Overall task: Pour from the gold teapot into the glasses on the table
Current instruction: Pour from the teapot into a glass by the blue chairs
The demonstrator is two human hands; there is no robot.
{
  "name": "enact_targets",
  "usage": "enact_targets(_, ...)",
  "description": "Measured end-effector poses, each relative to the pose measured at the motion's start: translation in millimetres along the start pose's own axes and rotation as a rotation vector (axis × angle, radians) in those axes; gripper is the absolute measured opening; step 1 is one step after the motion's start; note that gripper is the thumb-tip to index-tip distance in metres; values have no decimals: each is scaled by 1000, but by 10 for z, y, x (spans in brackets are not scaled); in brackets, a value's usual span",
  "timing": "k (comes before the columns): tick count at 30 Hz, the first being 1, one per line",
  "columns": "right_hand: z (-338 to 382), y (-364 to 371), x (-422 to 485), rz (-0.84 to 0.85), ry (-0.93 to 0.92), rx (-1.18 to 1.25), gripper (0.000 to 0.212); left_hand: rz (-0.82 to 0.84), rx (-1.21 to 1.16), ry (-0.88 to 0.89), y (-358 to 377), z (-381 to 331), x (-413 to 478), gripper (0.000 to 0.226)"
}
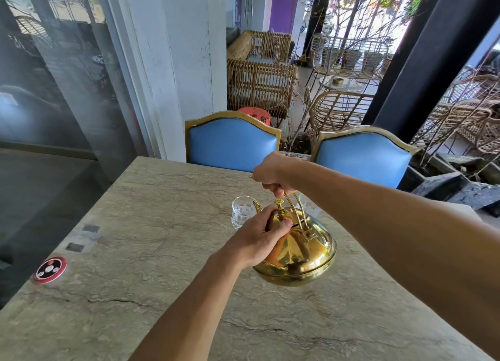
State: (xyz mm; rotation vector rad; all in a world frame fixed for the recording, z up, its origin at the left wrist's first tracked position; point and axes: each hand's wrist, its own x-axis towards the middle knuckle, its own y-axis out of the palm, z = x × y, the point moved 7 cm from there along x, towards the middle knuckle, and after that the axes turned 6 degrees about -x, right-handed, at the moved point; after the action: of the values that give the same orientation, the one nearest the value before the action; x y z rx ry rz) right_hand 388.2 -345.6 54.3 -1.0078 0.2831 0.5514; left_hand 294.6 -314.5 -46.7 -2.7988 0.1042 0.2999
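The gold teapot (305, 255) hangs tilted above the stone table (151, 252), its spout pointing away toward a clear glass (242, 212). My right hand (273, 172) grips the top of the teapot's arched handle. My left hand (259, 236) rests on the lid, fingers pressed around the knob. The spout tip sits at the rim of that glass. A second clear glass (311, 205) stands just behind the teapot, partly hidden by the handle. Whether liquid is flowing cannot be seen.
Two blue chairs with gold frames (232, 144) (362, 157) stand at the table's far edge. A round red and black call button (50, 269) lies near the left edge. Rattan furniture (259, 82) fills the patio behind.
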Motion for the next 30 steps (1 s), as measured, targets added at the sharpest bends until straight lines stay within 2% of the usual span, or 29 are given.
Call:
enact_targets(2,-20,-18,-35,-16,-8,38,25,4,23,5,-4,-18,-15,55)
enact_targets(5,-49,-41,-98,-45,-22,126,22,-5,57,11,-24,-66,-54,74)
enact_targets(10,-122,-126,-258,-112,-39,205,16,-9,125,23,-51,-178,-144,50)
enact_targets(14,-153,-188,-419,-143,-89,213,11,-7,195,44,-30,-393,-294,57)
enact_targets(18,-197,-333,-719,-189,-145,244,28,-14,257,74,22,-644,-485,58)
enact_targets(21,-173,-459,-1052,-224,-230,287,30,-13,290,89,65,-835,-640,59)
enact_targets(25,-185,-602,-1477,-286,-244,293,30,-10,324,145,133,-1081,-899,62)
enact_targets(30,-234,-727,-2074,-361,-198,288,14,26,343,218,264,-1360,-1278,67)
